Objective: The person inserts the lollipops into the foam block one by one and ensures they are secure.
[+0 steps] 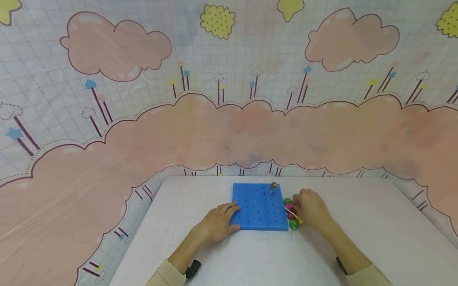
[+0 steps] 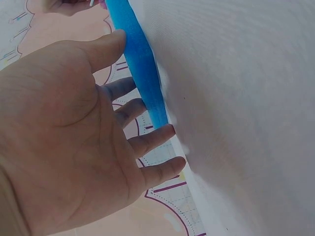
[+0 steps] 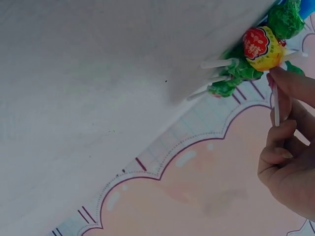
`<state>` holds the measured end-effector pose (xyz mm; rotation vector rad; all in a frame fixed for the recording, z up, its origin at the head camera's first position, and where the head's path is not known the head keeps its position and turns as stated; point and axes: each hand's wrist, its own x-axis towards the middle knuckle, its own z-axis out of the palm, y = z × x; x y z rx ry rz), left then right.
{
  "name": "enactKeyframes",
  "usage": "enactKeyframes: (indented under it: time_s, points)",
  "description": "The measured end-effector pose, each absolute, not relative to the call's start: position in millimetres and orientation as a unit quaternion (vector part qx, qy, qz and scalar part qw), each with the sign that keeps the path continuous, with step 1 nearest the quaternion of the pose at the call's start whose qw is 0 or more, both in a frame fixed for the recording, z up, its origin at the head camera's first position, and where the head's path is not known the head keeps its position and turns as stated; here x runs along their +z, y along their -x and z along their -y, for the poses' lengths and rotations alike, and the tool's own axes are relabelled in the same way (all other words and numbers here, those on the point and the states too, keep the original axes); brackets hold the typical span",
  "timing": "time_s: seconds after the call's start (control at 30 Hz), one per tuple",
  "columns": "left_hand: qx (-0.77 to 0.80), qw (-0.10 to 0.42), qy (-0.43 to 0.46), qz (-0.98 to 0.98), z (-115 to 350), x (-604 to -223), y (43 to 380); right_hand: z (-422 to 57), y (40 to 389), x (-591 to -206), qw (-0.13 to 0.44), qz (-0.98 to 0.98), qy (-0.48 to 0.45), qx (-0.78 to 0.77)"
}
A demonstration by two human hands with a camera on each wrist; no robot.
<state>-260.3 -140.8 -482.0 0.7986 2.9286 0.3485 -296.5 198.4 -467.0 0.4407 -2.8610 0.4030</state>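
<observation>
A blue board (image 1: 255, 212) with rows of small holes lies on the table. One lollipop (image 1: 273, 185) stands in it by the far right corner. My left hand (image 1: 218, 223) rests against the board's left side, its fingers fairly straight in the left wrist view. My right hand (image 1: 315, 208) is just right of the board, over a cluster of lollipops. It pinches a lollipop by its white stick (image 3: 276, 105); fingers hide most of the candy end. Beside it lie a green lollipop (image 1: 294, 225), a yellow-and-red lollipop (image 3: 264, 49) and a pink lollipop (image 1: 289, 207).
The white table (image 1: 179, 206) runs out to both sides of the board. Behind it hangs a cloth backdrop (image 1: 229, 135) with clouds and stars. The nearest green lollipop's stick (image 1: 294, 238) points toward the table's front.
</observation>
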Motion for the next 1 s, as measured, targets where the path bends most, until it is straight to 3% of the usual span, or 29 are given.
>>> enactKeyframes:
  time_s: [0.37, 0.73, 1.0]
  points:
    - [0.114, 0.042, -0.264, -0.957, 141, -483, 262, -198, 287, -461, 0.15, 0.955, -0.15, 0.208]
    - [0.114, 0.046, -0.261, -0.958, 141, -484, 261, -191, 283, -455, 0.137, 0.942, -0.129, 0.278]
    - [0.113, 0.045, -0.258, -0.958, 141, -484, 261, -187, 282, -454, 0.179, 0.923, -0.193, 0.282]
